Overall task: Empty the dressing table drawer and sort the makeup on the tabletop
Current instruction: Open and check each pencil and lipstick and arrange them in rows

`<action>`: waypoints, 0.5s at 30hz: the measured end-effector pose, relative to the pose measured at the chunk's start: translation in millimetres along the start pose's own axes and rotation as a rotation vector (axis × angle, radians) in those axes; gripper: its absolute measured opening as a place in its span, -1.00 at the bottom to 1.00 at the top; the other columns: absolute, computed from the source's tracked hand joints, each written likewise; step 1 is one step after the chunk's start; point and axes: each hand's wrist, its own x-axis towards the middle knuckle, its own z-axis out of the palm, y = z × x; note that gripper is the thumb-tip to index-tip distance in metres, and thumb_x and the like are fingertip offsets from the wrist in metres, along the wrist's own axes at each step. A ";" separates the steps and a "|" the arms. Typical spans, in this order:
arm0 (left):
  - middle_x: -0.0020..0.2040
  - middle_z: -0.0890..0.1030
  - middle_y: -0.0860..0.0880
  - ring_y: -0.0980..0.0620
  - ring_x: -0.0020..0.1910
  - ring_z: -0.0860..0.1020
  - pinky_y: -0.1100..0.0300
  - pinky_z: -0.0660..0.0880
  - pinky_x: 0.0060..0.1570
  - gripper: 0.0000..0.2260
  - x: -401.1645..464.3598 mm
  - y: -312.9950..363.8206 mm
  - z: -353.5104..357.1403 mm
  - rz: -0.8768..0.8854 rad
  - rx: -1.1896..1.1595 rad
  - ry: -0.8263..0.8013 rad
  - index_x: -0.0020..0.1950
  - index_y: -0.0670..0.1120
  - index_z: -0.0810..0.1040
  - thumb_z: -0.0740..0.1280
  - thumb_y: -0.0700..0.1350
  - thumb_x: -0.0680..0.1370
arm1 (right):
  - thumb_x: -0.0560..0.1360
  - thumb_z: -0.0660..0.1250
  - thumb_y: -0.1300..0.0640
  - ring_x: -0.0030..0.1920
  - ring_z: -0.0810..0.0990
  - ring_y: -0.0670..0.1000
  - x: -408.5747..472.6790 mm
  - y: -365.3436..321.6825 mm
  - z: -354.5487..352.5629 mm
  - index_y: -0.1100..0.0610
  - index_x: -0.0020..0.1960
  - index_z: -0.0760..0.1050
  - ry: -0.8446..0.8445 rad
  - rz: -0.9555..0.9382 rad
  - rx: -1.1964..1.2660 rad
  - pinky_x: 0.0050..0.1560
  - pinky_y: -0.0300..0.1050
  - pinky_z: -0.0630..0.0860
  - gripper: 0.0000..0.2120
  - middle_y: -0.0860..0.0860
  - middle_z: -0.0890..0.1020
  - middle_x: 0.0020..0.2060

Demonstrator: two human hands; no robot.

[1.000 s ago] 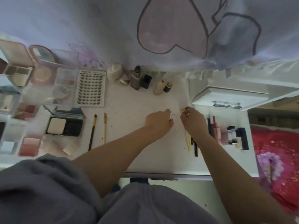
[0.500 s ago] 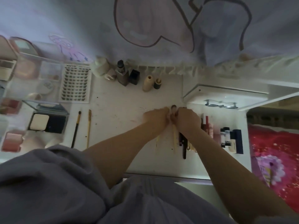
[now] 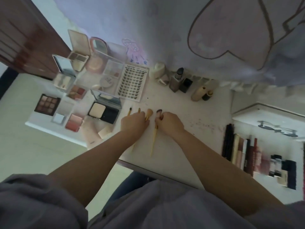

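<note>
Both hands work mid-frame on the white tabletop point(image 3: 189, 113). Left hand point(image 3: 134, 123) lies knuckles-up over several tan-handled makeup brushes point(image 3: 149, 114); its fingers curl under, so whether they grip or merely press I cannot tell. Right hand point(image 3: 170, 123) pinches a dark-tipped brush point(image 3: 158, 112) near its head, the handle trailing toward the table's near edge. Lash card point(image 3: 132, 83) and powder compact point(image 3: 104, 112) sit just left of them, lip products point(image 3: 239, 151) at lower right. A careless sideways sweep could roll a round-handled brush off the near edge or smear bristles across the tabletop.
</note>
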 end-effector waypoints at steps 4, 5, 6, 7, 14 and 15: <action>-0.12 0.59 -0.07 -0.09 -0.19 0.59 0.17 0.28 -0.39 -0.72 1.7 -22.6 -0.4 0.013 0.032 0.037 0.00 -0.08 0.46 0.14 0.12 0.58 | 0.56 0.13 -0.04 -0.24 0.49 0.07 6.8 -24.3 13.5 0.09 -0.22 0.44 -0.005 0.012 -0.031 -0.27 -0.15 0.34 -0.72 0.01 0.50 -0.31; -0.13 0.60 -0.07 -0.09 -0.19 0.59 0.17 0.29 -0.38 -0.72 2.3 -26.5 -0.9 0.020 0.034 0.042 0.00 -0.08 0.46 0.15 0.12 0.58 | 0.56 0.14 -0.03 -0.22 0.49 0.07 8.1 -28.4 14.9 0.09 -0.17 0.46 0.002 0.015 -0.044 -0.27 -0.15 0.35 -0.75 0.02 0.50 -0.29; -0.13 0.60 -0.07 -0.09 -0.19 0.59 0.16 0.30 -0.37 -0.72 2.9 -29.1 -2.0 0.027 0.039 0.046 0.00 -0.08 0.46 0.14 0.12 0.58 | 0.56 0.14 -0.03 -0.21 0.50 0.07 9.3 -31.5 16.3 0.09 -0.14 0.48 0.014 0.022 -0.053 -0.27 -0.14 0.35 -0.75 0.02 0.51 -0.28; -0.12 0.60 -0.07 -0.09 -0.18 0.59 0.16 0.30 -0.37 -0.72 3.6 -31.0 -3.3 0.037 0.040 0.048 0.00 -0.09 0.46 0.14 0.11 0.59 | 0.56 0.13 -0.04 -0.19 0.52 0.08 9.7 -33.8 17.6 0.09 -0.12 0.49 0.026 0.031 -0.058 -0.27 -0.14 0.35 -0.74 0.02 0.51 -0.26; -0.10 0.59 -0.08 -0.12 -0.16 0.57 0.15 0.29 -0.31 -0.78 2.5 -29.7 -16.2 0.139 -0.044 0.069 -0.02 -0.03 0.35 0.11 0.10 0.60 | 0.58 0.05 -0.18 -0.21 0.50 0.05 -2.8 -27.5 13.2 0.08 -0.13 0.47 0.110 0.103 -0.027 -0.29 -0.14 0.33 -0.61 0.01 0.53 -0.24; -0.10 0.58 -0.08 -0.11 -0.19 0.55 0.13 0.31 -0.30 -0.78 2.1 -22.9 -19.2 0.159 -0.044 0.080 -0.02 -0.03 0.34 0.10 0.10 0.60 | 0.58 0.07 -0.15 -0.19 0.50 0.05 -6.3 -19.5 7.4 0.10 -0.10 0.47 0.121 0.110 -0.035 -0.26 -0.13 0.36 -0.64 0.01 0.52 -0.22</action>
